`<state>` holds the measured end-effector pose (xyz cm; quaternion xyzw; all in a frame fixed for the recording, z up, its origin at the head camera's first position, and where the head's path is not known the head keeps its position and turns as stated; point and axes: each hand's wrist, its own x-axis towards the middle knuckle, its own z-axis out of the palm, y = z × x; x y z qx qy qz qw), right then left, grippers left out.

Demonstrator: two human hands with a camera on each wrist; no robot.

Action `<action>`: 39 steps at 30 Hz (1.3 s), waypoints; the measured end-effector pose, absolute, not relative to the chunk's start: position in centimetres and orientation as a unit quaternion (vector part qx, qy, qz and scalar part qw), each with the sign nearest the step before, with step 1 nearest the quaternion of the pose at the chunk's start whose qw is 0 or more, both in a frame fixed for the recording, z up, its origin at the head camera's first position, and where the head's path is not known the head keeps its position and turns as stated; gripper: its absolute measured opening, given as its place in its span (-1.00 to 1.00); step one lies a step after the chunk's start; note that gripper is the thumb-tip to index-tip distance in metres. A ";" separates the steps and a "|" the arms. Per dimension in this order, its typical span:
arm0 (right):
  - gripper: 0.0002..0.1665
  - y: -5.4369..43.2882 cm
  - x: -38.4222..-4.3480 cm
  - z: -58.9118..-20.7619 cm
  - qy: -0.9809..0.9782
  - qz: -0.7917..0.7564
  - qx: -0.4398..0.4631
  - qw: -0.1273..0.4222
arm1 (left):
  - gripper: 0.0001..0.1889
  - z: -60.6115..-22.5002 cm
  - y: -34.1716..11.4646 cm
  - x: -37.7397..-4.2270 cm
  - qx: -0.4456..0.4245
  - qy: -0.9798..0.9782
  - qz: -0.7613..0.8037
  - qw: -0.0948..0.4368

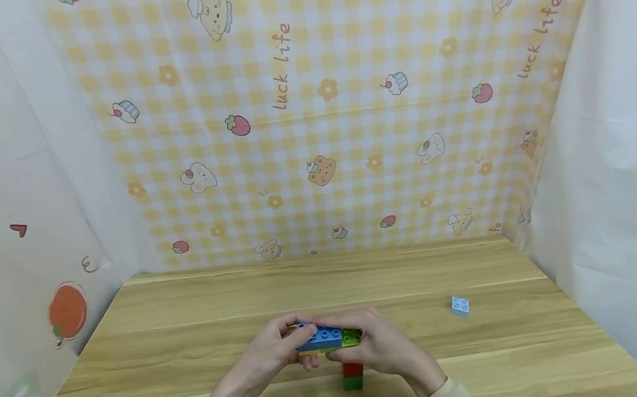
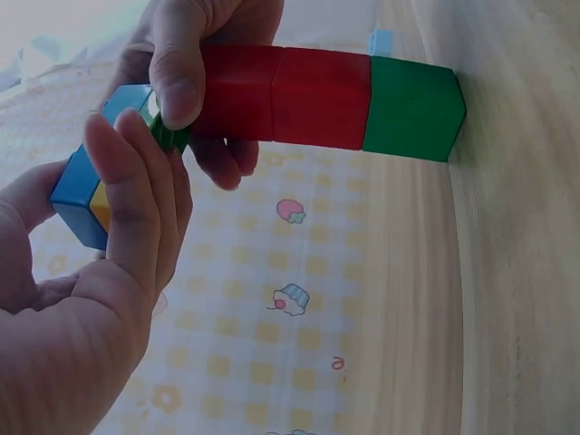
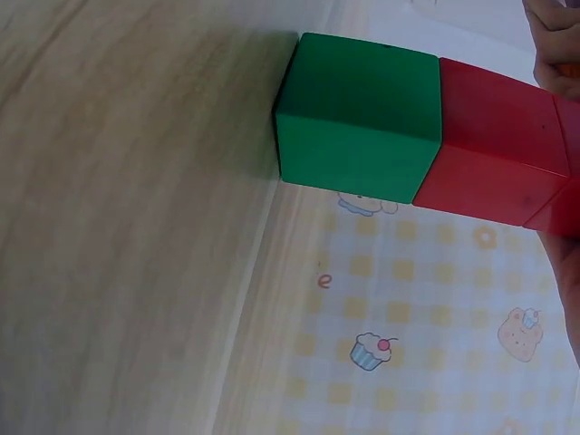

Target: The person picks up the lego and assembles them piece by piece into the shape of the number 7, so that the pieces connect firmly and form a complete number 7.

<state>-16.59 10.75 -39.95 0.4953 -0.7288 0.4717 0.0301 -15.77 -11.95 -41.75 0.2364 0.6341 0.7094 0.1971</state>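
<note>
A tower stands on the table, with a dark green brick [image 1: 353, 382] at the bottom and red bricks [image 2: 322, 98] above it. Across its top lie a long blue brick [image 1: 330, 338], a light green brick [image 1: 350, 337] and a yellow brick [image 1: 311, 352] beneath the blue. My left hand [image 1: 268, 355] pinches the blue brick's left end, thumb on top, fingers stretched below the yellow. At the other end, my right hand [image 1: 382, 345] grips the light green brick between thumb and fingers. In the right wrist view, the dark green brick [image 3: 358, 118] touches the table; the tower's top is out of frame.
A small light blue brick [image 1: 460, 305] lies apart on the wooden table [image 1: 198, 305], to the right of the hands. A checked cloth [image 1: 370, 129] hangs behind the table, and white sheets [image 1: 618, 133] hang at both sides.
</note>
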 end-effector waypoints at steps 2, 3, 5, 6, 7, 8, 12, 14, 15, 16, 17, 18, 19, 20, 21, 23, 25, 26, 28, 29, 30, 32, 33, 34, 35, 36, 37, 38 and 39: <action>-0.39 10.8 -16.6 -39.9 -0.734 0.473 0.486 0.021 | -0.61 -41.7 -12.0 -15.8 0.232 0.635 0.708 0.202; -0.39 10.8 -16.6 -39.9 -0.737 0.472 0.484 0.019 | -0.60 -41.7 -12.0 -15.8 0.230 0.637 0.707 0.204; -0.38 10.8 -16.6 -39.8 -0.739 0.473 0.480 0.013 | -0.61 -41.6 -12.0 -15.8 0.224 0.646 0.701 0.203; -0.37 10.8 -16.5 -39.8 -0.739 0.476 0.477 0.009 | -0.61 -41.6 -12.1 -15.8 0.220 0.652 0.698 0.199; -0.36 10.8 -16.5 -39.8 -0.740 0.475 0.477 0.009 | -0.61 -41.6 -12.1 -15.8 0.216 0.660 0.693 0.194; -0.35 10.8 -16.5 -39.8 -0.740 0.477 0.474 0.006 | -0.62 -41.5 -12.2 -15.8 0.212 0.667 0.689 0.188; -0.37 10.9 -16.5 -39.7 -0.745 0.486 0.457 -0.001 | -0.63 -41.5 -12.3 -15.8 0.201 0.682 0.684 0.165; -0.41 10.9 -16.4 -39.7 -0.749 0.493 0.442 -0.007 | -0.63 -41.5 -12.3 -15.8 0.201 0.678 0.689 0.157; -0.42 10.9 -16.4 -39.7 -0.751 0.496 0.436 -0.010 | -0.62 -41.6 -12.3 -15.8 0.203 0.676 0.692 0.153; -0.43 10.9 -16.4 -39.7 -0.751 0.501 0.430 -0.013 | -0.62 -41.6 -12.3 -15.8 0.207 0.673 0.694 0.148; -0.45 10.9 -16.4 -39.8 -0.752 0.505 0.424 -0.017 | -0.63 -41.6 -12.3 -15.8 0.211 0.672 0.696 0.143; -0.46 10.9 -16.4 -39.8 -0.751 0.510 0.420 -0.018 | -0.64 -41.6 -12.3 -15.8 0.213 0.670 0.698 0.140; -0.47 10.9 -16.5 -39.9 -0.748 0.516 0.417 -0.021 | -0.65 -41.7 -12.3 -15.8 0.215 0.668 0.699 0.137; -0.48 10.9 -16.5 -40.0 -0.745 0.523 0.414 -0.023 | -0.67 -41.7 -12.3 -15.8 0.215 0.667 0.700 0.136; -0.49 10.9 -16.6 -40.1 -0.741 0.527 0.415 -0.022 | -0.69 -41.8 -12.3 -15.8 0.216 0.667 0.700 0.134; -0.51 11.0 -16.8 -40.2 -0.735 0.536 0.416 -0.024 | -0.71 -41.8 -12.4 -15.8 0.214 0.666 0.702 0.133; -0.51 11.0 -16.9 -40.4 -0.732 0.541 0.414 -0.026 | -0.72 -41.9 -12.4 -15.8 0.216 0.663 0.705 0.132; -0.52 11.0 -16.9 -40.4 -0.731 0.543 0.412 -0.027 | -0.72 -41.9 -12.3 -15.8 0.218 0.662 0.705 0.130; -0.52 11.0 -17.0 -40.5 -0.733 0.545 0.407 -0.032 | -0.72 -42.0 -12.3 -15.8 0.223 0.659 0.707 0.126; -0.52 11.1 -17.0 -40.5 -0.733 0.546 0.404 -0.034 | -0.72 -42.0 -12.3 -15.8 0.226 0.658 0.707 0.125; -0.53 11.1 -17.0 -40.5 -0.733 0.546 0.403 -0.036 | -0.72 -42.0 -12.3 -15.8 0.228 0.657 0.708 0.124; -0.53 11.2 -17.1 -40.6 -0.732 0.547 0.403 -0.041 | -0.71 -42.0 -12.3 -15.8 0.228 0.660 0.705 0.123; -0.53 11.2 -17.1 -40.6 -0.731 0.548 0.404 -0.043 | -0.71 -42.0 -12.2 -15.8 0.228 0.661 0.704 0.122; -0.53 11.2 -17.2 -40.6 -0.730 0.548 0.405 -0.045 | -0.71 -41.9 -12.2 -15.8 0.228 0.663 0.703 0.123; -0.53 11.3 -17.2 -40.6 -0.730 0.549 0.405 -0.047 | -0.71 -41.9 -12.2 -15.8 0.228 0.664 0.701 0.123; -0.53 11.3 -17.2 -40.6 -0.730 0.549 0.405 -0.050 | -0.70 -41.9 -12.2 -15.8 0.227 0.665 0.700 0.124; -0.53 11.4 -17.2 -40.6 -0.729 0.549 0.405 -0.052 | -0.70 -41.8 -12.2 -15.8 0.228 0.667 0.698 0.125; -0.53 11.4 -17.3 -40.6 -0.730 0.549 0.404 -0.053 | -0.70 -41.8 -12.2 -15.8 0.229 0.668 0.697 0.126; -0.52 11.4 -17.4 -40.9 -0.733 0.547 0.400 -0.055 | -0.70 -41.8 -12.2 -15.9 0.230 0.669 0.695 0.128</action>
